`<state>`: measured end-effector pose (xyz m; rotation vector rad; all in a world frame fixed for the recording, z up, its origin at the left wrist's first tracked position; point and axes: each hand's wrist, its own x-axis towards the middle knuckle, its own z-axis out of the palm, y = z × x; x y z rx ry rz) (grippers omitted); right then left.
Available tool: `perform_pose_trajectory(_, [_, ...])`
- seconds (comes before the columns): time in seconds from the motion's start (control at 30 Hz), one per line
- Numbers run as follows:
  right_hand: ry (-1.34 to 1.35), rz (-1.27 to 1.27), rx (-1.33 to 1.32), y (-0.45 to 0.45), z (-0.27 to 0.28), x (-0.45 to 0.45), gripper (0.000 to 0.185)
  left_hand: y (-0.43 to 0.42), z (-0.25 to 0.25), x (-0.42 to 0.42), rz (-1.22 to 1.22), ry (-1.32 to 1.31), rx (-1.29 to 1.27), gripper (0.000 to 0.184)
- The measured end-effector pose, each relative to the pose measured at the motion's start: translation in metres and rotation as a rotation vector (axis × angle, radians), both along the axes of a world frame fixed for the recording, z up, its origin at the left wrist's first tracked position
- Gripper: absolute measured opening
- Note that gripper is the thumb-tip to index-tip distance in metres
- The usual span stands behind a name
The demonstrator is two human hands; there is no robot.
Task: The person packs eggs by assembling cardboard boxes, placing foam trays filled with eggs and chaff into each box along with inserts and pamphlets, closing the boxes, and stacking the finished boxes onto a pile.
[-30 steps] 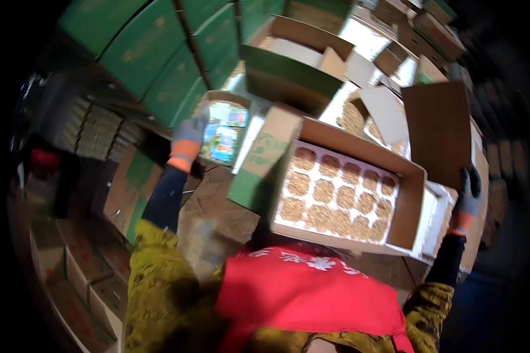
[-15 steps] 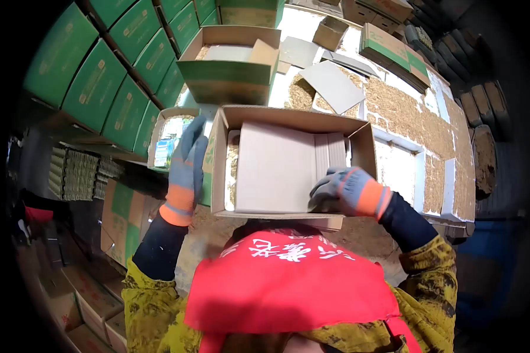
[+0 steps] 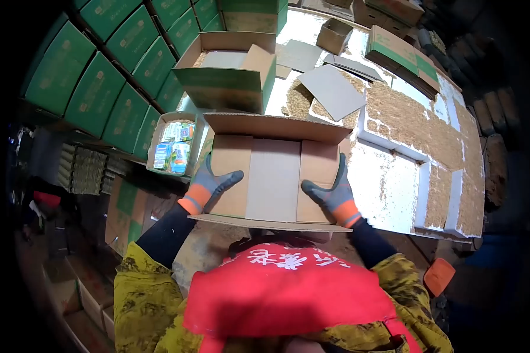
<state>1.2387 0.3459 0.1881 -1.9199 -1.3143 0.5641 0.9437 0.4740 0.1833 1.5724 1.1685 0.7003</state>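
Head view. The carton (image 3: 234, 152) is sitting directly before the person's red apron (image 3: 288, 288), between both gloved hands. Its two end flaps are lying folded inward, and a pale strip (image 3: 274, 179) is showing between them. The long far flap (image 3: 277, 127) is standing raised; the long near flap (image 3: 271, 225) is leaning out toward the apron.

Left hand (image 3: 209, 185): thumb is reaching inward across the left end flap (image 3: 228, 203), its tip stopping short of the pale strip. The other fingers are extending forward along the carton's left edge. Thumb and fingers are standing widely apart; the hand is touching the carton without closing around it.

Right hand (image 3: 334, 197): mirroring this posture. Thumb is pointing inward over the right end flap (image 3: 319, 165), and the fingers are running straight along the right edge. The spread is wide here too, with the flap lying beneath the thumb and nothing being enclosed. Amount of pressure: cannot tell.

Surroundings: a small box of coloured packets (image 3: 164, 125) is standing just beyond the left hand. A larger open box (image 3: 221, 91) is resting past the far flap. To the right, white foam trays (image 3: 394, 152) holding brown granules are covering the table, and a loose grey sheet (image 3: 334, 91) is lying partly over granules.
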Motion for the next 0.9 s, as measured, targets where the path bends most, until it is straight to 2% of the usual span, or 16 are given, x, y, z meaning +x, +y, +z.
perform_pose_trajectory(0.07, [0.377, 0.003, 0.013, 0.000, 0.012, -0.003, 0.112, -0.004, 0.009, 0.001, -0.022, 0.047, -0.044, 0.063])
perform_pose_trajectory(0.13, [0.186, 0.008, 0.069, -0.004, 0.009, 0.009, 0.110, -0.010, 0.027, -0.001, -0.028, -0.039, -0.105, 0.063])
perform_pose_trajectory(0.2, [0.210, 0.087, 0.097, -0.008, 0.007, 0.035, 0.102, -0.020, 0.049, -0.011, -0.040, -0.259, -0.132, 0.067])
perform_pose_trajectory(0.23, [0.406, 0.096, 0.081, -0.012, 0.027, 0.039, 0.098, -0.022, 0.039, -0.018, 0.027, -0.426, -0.255, 0.055])
perform_pose_trajectory(0.27, [0.091, 0.100, 0.124, -0.019, 0.004, 0.055, 0.093, -0.025, 0.037, -0.012, 0.179, -0.379, -0.320, 0.056])
perform_pose_trajectory(0.33, [0.171, 0.045, 0.155, -0.029, -0.006, 0.062, 0.087, -0.028, -0.028, -0.008, 0.178, -0.451, -0.466, 0.052])
perform_pose_trajectory(0.43, [0.170, 0.018, 0.159, -0.030, 0.006, 0.065, 0.079, -0.026, -0.009, 0.002, -0.111, -0.068, 0.175, 0.040])
perform_pose_trajectory(0.5, [0.074, -0.040, 0.207, -0.003, 0.025, 0.071, 0.072, 0.030, 0.018, 0.013, -0.174, -0.012, 0.367, 0.038])
perform_pose_trajectory(0.53, [0.160, -0.065, 0.334, 0.019, 0.033, 0.075, 0.070, 0.061, 0.036, 0.018, -0.212, 0.020, 0.449, 0.037])
perform_pose_trajectory(0.57, [0.502, -0.106, 0.504, 0.045, 0.051, 0.066, 0.065, 0.097, 0.053, 0.025, -0.212, -0.185, 0.551, 0.037])
perform_pose_trajectory(0.63, [0.174, -0.086, 0.617, 0.108, 0.100, 0.051, 0.064, 0.187, 0.103, 0.027, -0.185, -0.182, 0.638, 0.039])
perform_pose_trajectory(0.7, [-0.040, -0.117, 0.705, 0.173, 0.144, 0.028, 0.064, 0.270, 0.145, 0.019, -0.130, -0.148, 0.552, 0.041])
perform_pose_trajectory(0.73, [0.104, -0.108, 0.782, 0.207, 0.149, 0.015, 0.066, 0.297, 0.155, 0.014, -0.105, -0.200, 0.461, 0.041])
perform_pose_trajectory(0.77, [0.020, -0.133, 0.800, 0.242, 0.143, 0.014, 0.068, 0.324, 0.166, 0.008, -0.076, -0.255, 0.372, 0.042])
perform_pose_trajectory(0.83, [0.234, -0.043, 0.847, 0.296, 0.125, -0.001, 0.070, 0.388, 0.145, -0.010, -0.077, -0.521, 0.134, 0.043])
perform_pose_trajectory(0.9, [0.195, -0.011, 0.751, 0.324, 0.110, -0.017, 0.074, 0.427, 0.097, -0.039, -0.031, -0.585, 0.002, 0.042])
